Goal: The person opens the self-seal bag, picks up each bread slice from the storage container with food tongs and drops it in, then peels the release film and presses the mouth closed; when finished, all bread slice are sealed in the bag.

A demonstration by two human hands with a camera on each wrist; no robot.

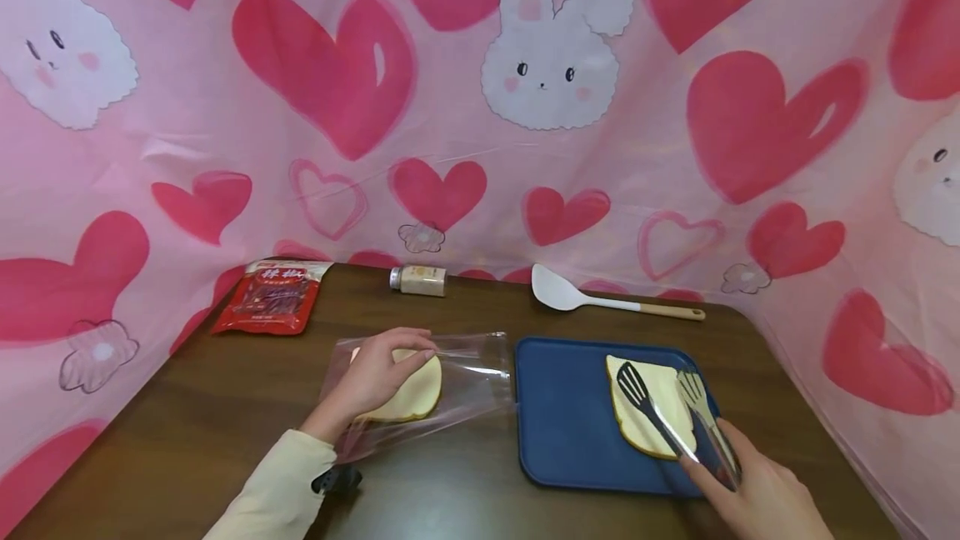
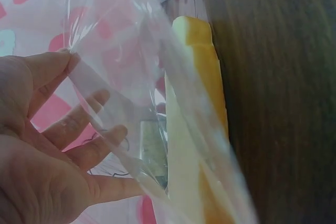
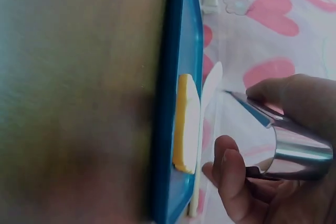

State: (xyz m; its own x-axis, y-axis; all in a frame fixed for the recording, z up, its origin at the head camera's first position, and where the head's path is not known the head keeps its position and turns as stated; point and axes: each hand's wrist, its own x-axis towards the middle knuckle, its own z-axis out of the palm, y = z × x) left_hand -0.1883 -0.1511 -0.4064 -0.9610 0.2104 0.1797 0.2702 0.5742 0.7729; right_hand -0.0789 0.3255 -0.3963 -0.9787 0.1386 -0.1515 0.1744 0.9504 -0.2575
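My left hand [image 1: 378,377] pinches the edge of a clear plastic bag [image 1: 483,357] between thumb and forefinger, the other fingers spread. Inside or under the film lies a pale bread slice [image 1: 418,394] with a golden crust; the left wrist view shows its edge [image 2: 212,85] beside the lifted film. My right hand [image 1: 765,490] grips metal tongs [image 1: 663,423] with one black slotted end and one beige end, spread apart. Their ends hover over or touch a second bread slice [image 1: 663,387] on a blue tray [image 1: 558,415]; which, I cannot tell.
At the back left lies a red food packet [image 1: 270,298]. A small seasoning jar [image 1: 422,280] lies on its side at the table's back edge. Behind the tray is a white spatula [image 1: 558,290] with a wooden handle. A pink heart-print cloth [image 1: 465,115] encloses the brown table [image 1: 442,490].
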